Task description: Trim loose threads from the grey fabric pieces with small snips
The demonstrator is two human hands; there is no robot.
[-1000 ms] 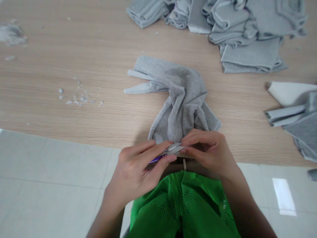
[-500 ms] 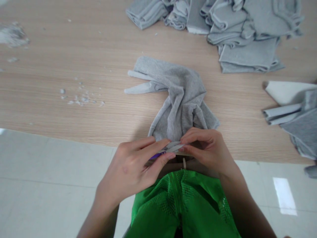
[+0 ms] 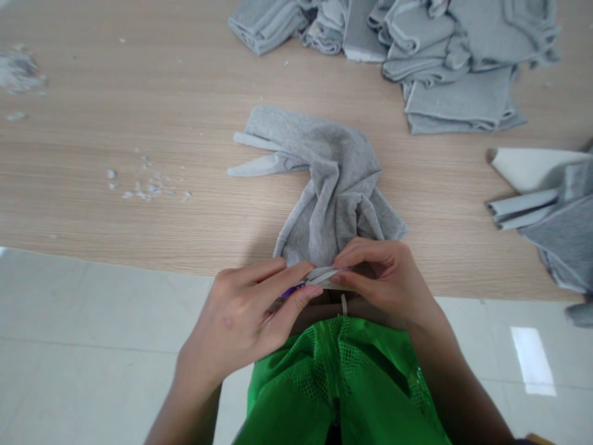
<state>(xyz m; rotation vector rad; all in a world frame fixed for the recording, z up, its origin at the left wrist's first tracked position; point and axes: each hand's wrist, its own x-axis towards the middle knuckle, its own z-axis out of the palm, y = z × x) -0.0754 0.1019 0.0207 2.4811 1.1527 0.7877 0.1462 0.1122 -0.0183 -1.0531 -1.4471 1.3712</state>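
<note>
In the head view, we hold our left hand (image 3: pixel 245 312) at the near middle, back upward, fingers pointing right and thumb below them, closed around a partly hidden purple tool (image 3: pixel 291 290). Our right hand (image 3: pixel 386 269) angles in from the near right, wrist bent inward, thumb and forefinger pinching the near edge of the gray cloth (image 3: pixel 333 167). That cloth lies crumpled on the table (image 3: pixel 204 228), stretching far and left from our fingers.
</note>
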